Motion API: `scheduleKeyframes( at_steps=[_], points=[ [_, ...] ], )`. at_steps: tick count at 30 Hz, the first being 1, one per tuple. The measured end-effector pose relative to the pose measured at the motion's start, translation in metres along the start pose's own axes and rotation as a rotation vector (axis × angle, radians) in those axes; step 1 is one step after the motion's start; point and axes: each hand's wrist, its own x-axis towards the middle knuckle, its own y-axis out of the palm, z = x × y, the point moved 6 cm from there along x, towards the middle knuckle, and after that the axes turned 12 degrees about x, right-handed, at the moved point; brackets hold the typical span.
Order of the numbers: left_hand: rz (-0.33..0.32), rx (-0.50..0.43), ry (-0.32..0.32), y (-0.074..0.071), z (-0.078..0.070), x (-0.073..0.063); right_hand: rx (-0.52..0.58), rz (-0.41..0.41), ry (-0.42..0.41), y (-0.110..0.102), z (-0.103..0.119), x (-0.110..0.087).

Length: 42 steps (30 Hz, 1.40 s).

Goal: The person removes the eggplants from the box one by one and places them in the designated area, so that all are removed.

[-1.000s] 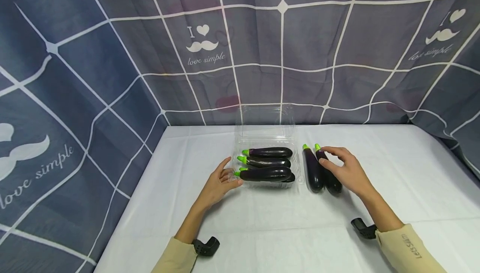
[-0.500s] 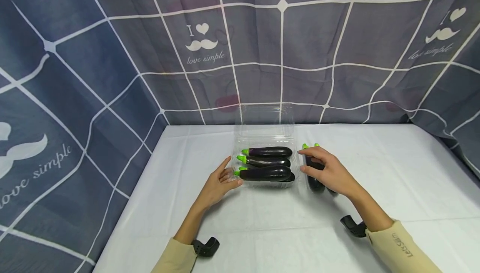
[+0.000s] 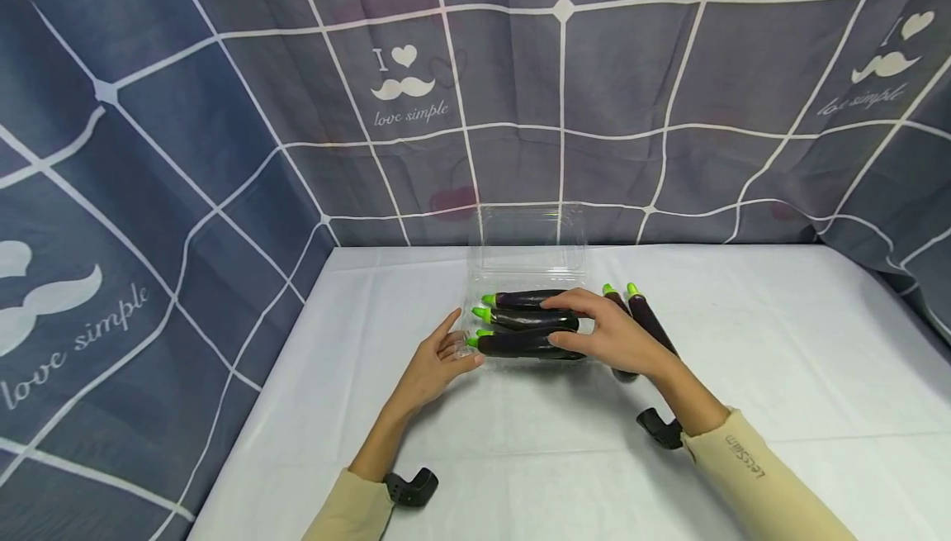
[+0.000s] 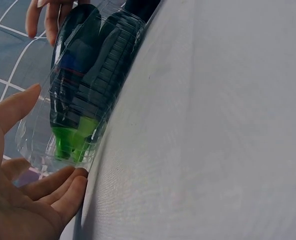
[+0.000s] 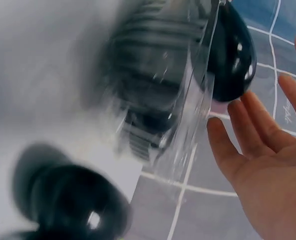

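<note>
Several dark eggplants with bright green stem ends lie crosswise in a clear plastic clamshell box. The front eggplant lies on top of another one. My left hand rests against the box's left end; in the left wrist view its fingers touch the clear wall, with the thumb raised apart. Over the box's right side is my right hand, fingers spread above the eggplants' thick ends. In the right wrist view its fingertips are at an eggplant's rounded end; whether they press on it I cannot tell.
Two loose eggplants lie right of the box, one slanting and the other partly hidden by my right hand. The box's lid stands raised at the back. A white cloth covers the table; a grey checked curtain hangs behind.
My right hand has moved left, from the loose eggplants to over the box's right side. The rightmost loose eggplant is in fuller view. My left hand has stayed at the box.
</note>
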Motion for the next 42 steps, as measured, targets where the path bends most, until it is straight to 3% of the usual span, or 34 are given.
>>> scheduleKeyframes(
  at_steps=[7, 17, 34, 38, 42],
  points=[
    [-0.009, 0.017, -0.03, -0.003, -0.003, -0.002, -0.049, 0.077, -0.045, 0.026, 0.007, 0.017],
    [0.004, 0.01, -0.018, 0.0, -0.003, 0.002, -0.088, 0.172, -0.028, 0.032, 0.01, 0.034],
    [0.002, -0.001, -0.039, 0.002, 0.0, 0.002, 0.003, 0.345, 0.103, 0.037, -0.012, 0.047],
    [0.008, -0.007, -0.054, 0.001, -0.006, 0.0, 0.003, 0.361, 0.102, 0.038, -0.016, 0.046],
    [0.02, -0.007, -0.05, -0.002, -0.023, -0.007, 0.016, 0.381, 0.085, 0.039, -0.018, 0.045]
  ],
)
